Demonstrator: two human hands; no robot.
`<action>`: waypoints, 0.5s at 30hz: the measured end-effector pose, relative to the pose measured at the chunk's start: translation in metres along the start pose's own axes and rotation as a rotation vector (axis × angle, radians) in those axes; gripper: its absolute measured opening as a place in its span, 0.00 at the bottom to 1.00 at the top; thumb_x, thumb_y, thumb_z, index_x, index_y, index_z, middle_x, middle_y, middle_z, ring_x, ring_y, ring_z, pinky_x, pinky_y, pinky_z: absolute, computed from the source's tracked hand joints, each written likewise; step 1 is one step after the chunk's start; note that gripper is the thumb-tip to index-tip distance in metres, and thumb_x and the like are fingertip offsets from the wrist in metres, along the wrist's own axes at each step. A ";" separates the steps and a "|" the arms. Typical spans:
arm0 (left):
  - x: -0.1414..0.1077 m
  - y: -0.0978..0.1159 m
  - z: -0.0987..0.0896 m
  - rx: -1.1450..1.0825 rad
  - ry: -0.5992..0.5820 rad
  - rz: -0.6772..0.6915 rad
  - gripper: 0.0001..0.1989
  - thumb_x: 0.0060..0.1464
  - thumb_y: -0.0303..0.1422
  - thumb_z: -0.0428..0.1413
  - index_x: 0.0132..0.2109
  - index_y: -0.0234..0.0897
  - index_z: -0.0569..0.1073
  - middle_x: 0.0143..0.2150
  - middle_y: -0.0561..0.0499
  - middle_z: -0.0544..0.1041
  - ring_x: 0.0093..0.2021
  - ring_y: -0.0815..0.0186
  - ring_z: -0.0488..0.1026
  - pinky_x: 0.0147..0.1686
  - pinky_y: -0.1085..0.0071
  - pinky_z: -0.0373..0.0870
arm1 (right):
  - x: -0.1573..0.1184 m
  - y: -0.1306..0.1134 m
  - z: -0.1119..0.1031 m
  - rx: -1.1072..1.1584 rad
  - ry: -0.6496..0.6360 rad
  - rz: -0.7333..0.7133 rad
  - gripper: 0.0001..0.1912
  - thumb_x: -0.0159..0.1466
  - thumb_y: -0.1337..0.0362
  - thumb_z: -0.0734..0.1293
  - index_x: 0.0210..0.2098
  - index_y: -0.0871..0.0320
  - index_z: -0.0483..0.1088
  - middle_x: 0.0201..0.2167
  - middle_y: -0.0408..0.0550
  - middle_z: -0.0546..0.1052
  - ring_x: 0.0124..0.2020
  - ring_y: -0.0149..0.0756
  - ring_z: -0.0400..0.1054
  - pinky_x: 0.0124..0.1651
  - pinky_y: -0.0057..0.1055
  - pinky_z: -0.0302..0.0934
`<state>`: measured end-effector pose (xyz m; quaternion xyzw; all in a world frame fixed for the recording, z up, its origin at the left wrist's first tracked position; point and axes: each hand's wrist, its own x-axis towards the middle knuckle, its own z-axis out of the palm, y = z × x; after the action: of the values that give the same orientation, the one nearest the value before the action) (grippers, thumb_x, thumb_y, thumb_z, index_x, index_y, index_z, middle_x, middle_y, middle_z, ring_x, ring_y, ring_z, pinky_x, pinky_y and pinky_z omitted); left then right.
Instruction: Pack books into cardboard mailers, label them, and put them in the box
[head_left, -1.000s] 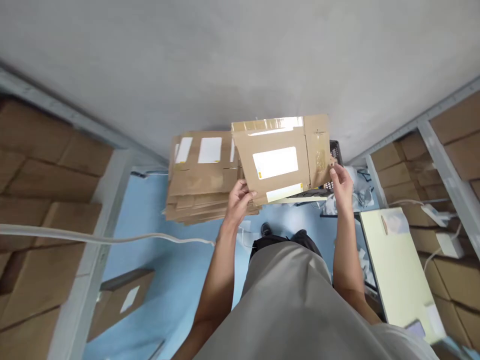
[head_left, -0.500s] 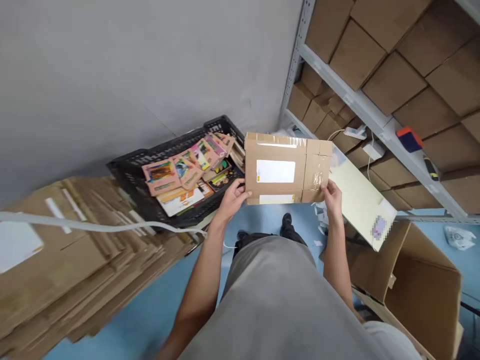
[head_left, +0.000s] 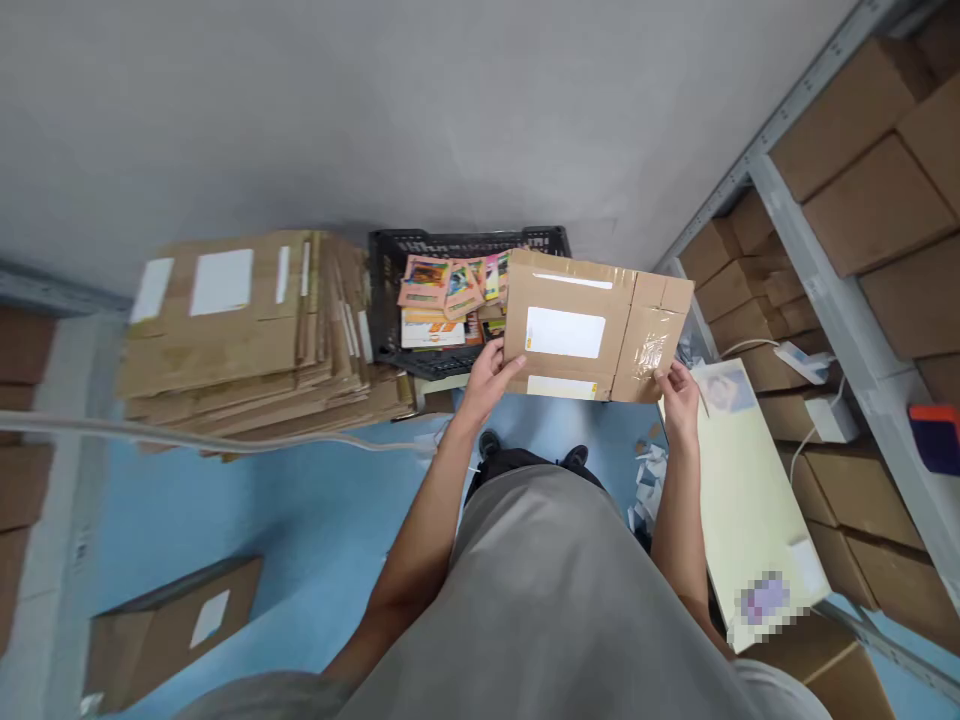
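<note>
A flattened cardboard box [head_left: 574, 335] with white labels and shiny tape is held up in front of the body, slightly tilted. My left hand [head_left: 489, 378] grips its lower left corner, thumb on the front face. At its lower right edge, my right hand [head_left: 679, 393] pinches the cardboard, fingers partly hidden by it. Behind its left part stands a black plastic crate [head_left: 386, 300], holding pink packets [head_left: 426, 281] with colourful pictures and a white-orange packet [head_left: 431, 332].
A stack of flattened cardboard [head_left: 217, 345] lies left of the crate, crossed by a white cable [head_left: 262, 438]. A pale board [head_left: 750, 480] and a box-filled shelf [head_left: 885, 400] stand right. A closed carton [head_left: 172, 635] sits on the floor [head_left: 322, 540], lower left.
The view has turned left, bringing the whole cardboard stack and the floor carton into sight. The flattened box stays in both hands and now slants down to the right.
</note>
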<state>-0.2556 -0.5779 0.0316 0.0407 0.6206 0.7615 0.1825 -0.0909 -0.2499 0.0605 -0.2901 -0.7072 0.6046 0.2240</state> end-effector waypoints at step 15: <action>-0.031 0.010 -0.143 -0.008 0.428 0.139 0.26 0.53 0.48 0.72 0.54 0.41 0.79 0.51 0.43 0.89 0.56 0.52 0.87 0.58 0.59 0.82 | -0.010 -0.002 0.155 -0.011 -0.297 -0.029 0.26 0.61 0.44 0.78 0.50 0.54 0.78 0.49 0.56 0.89 0.51 0.49 0.83 0.62 0.49 0.75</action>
<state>-0.2700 -0.7224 0.0139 -0.0802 0.6380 0.7658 -0.0061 -0.1876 -0.3697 0.0366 -0.1885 -0.7399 0.6337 0.1242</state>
